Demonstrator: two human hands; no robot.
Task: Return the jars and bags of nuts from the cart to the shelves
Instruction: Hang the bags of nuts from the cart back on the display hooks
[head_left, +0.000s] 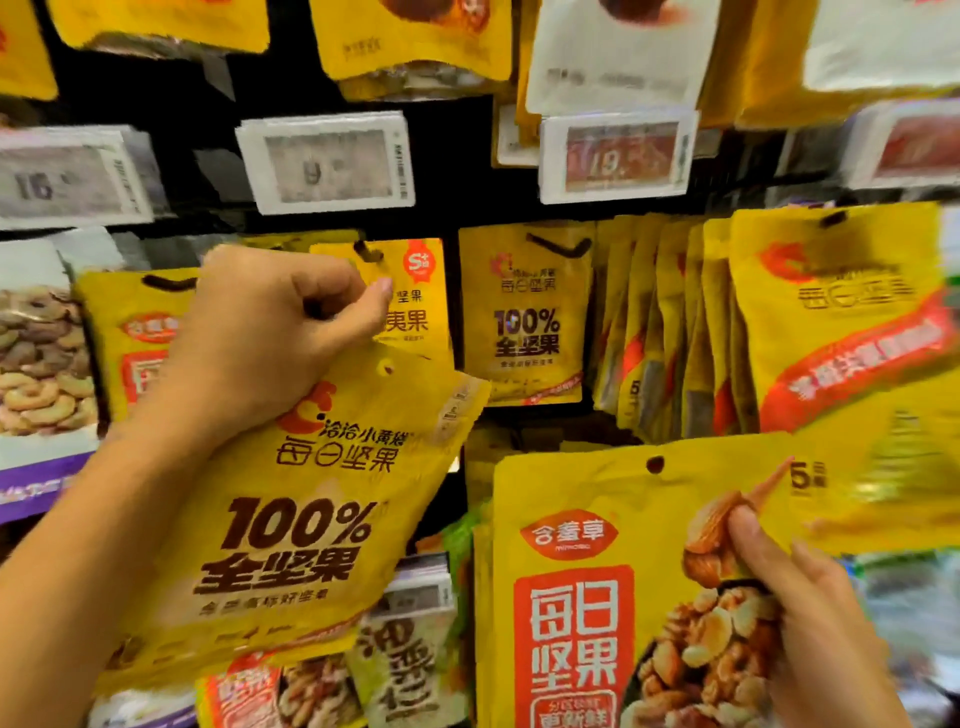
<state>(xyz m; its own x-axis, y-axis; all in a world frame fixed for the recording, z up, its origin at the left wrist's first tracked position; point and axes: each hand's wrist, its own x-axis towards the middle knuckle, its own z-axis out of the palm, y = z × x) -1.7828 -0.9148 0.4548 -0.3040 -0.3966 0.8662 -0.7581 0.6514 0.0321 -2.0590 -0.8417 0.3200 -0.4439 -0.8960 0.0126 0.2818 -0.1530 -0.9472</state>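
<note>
L hand (270, 332) is clenched on the top edge of the tilted 100% bag (296, 519), at 7 o'clock from a matching hung bag (524, 322). R hand (810, 618), at 5 o'clock in view, grips the orange-label bag (582, 571) by its rt side, thumb on front.

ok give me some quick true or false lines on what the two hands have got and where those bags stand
1. The left hand grips the top of a yellow 100% bag. True.
2. The right hand holds nothing. False: it pinches a yellow red-label bag.
3. A hanging bag on the rack matches the 100% bag. True.
4. Both held bags already hang on hooks. False: their punch holes are free and both are only held by the hands.
</note>
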